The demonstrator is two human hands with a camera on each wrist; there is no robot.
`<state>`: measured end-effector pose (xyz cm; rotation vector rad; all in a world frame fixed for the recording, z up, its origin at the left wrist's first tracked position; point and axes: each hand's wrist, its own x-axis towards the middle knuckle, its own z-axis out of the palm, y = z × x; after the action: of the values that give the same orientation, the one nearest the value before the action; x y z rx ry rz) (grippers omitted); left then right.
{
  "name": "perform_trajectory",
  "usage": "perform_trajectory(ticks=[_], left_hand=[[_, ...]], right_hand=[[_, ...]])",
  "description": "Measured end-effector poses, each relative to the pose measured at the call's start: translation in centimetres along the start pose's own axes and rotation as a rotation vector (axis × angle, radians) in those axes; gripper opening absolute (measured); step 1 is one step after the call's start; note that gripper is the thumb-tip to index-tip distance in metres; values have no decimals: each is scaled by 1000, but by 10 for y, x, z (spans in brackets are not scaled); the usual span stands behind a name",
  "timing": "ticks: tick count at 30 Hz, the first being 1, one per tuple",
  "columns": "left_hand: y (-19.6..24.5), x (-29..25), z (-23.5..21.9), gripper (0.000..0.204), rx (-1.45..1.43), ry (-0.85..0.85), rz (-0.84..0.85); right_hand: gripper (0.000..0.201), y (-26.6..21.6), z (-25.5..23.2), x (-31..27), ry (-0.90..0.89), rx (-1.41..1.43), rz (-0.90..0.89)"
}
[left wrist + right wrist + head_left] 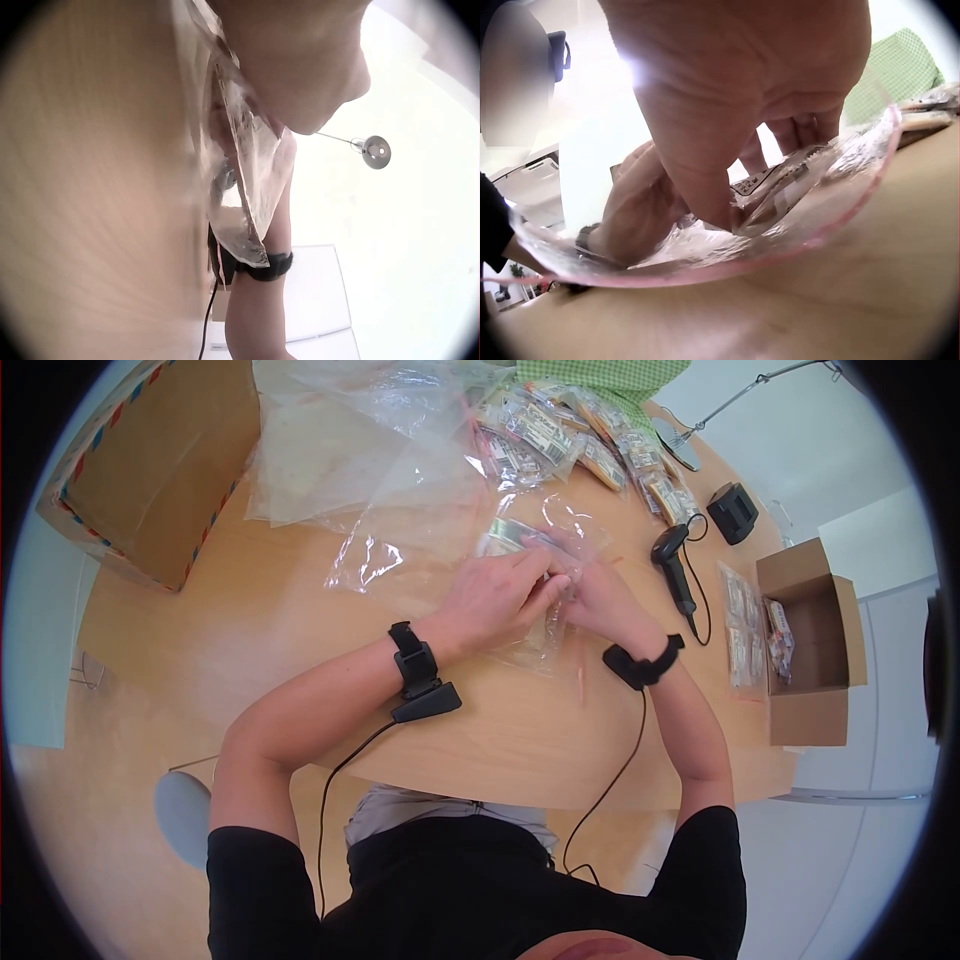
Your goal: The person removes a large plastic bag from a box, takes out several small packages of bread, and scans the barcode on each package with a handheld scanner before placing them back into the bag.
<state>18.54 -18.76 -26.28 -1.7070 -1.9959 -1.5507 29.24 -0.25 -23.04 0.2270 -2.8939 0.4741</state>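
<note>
Both hands meet at a clear plastic bag (545, 645) with a pink-edged mouth, just over the table. My left hand (490, 600) pinches the bag's film, thumb close beside the right hand. The right hand (605, 600) reaches within the bag's mouth, its thumb and fingers around a small clear-wrapped packet (780, 187) with a printed label. In the right wrist view the pink rim (810, 244) curves below that hand. A silvery end of the packet (508, 532) shows beyond the fingers in the head view. The fingertips are partly hidden by hands and shiny film.
Large clear bags (340, 450) lie at the back left beside a cardboard box (160, 470). Several labelled packets (545, 430) are piled before a green checked cloth (630, 380). Rightward are a barcode scanner (675, 570), a black device (733, 513), bagged packets (742, 625) and an open carton (815, 630).
</note>
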Motion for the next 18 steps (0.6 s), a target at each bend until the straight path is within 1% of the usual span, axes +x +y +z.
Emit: perform_trajectory(ticks=[2, 5, 8, 9, 10, 12, 14, 15, 17, 18], left_hand=[[0, 0, 0, 16, -40, 17, -32], [-3, 0, 3, 17, -89, 51, -40], [-6, 2, 2, 19, -86, 48, -72], [-7, 3, 1, 19, -78, 41, -88], [-6, 4, -3, 21, -28, 38, -74], [-4, 7, -10, 23, 70, 32, -49], [-10, 8, -7, 30, 51, 81, -40], [-14, 8, -5, 34, 42, 105, -37], [-22, 5, 1, 46, 123, 125, -55], [-25, 4, 5, 53, 163, 133, -62]], right_hand=[[70, 4, 12, 14, 19, 41, -12], [72, 3, 20, 39, 131, 181, -146], [76, 25, 40, 50, 221, 21, -153], [76, 30, 44, 46, 207, 291, -37], [75, 22, 41, 45, 191, 559, 81], [70, 10, 33, 40, 170, 750, 177], [62, 5, 24, 27, 166, 598, 129], [59, 6, 21, 18, 122, 460, 108], [53, 6, 16, 4, 33, 184, 64], [52, 4, 15, 0, 27, 174, 45]])
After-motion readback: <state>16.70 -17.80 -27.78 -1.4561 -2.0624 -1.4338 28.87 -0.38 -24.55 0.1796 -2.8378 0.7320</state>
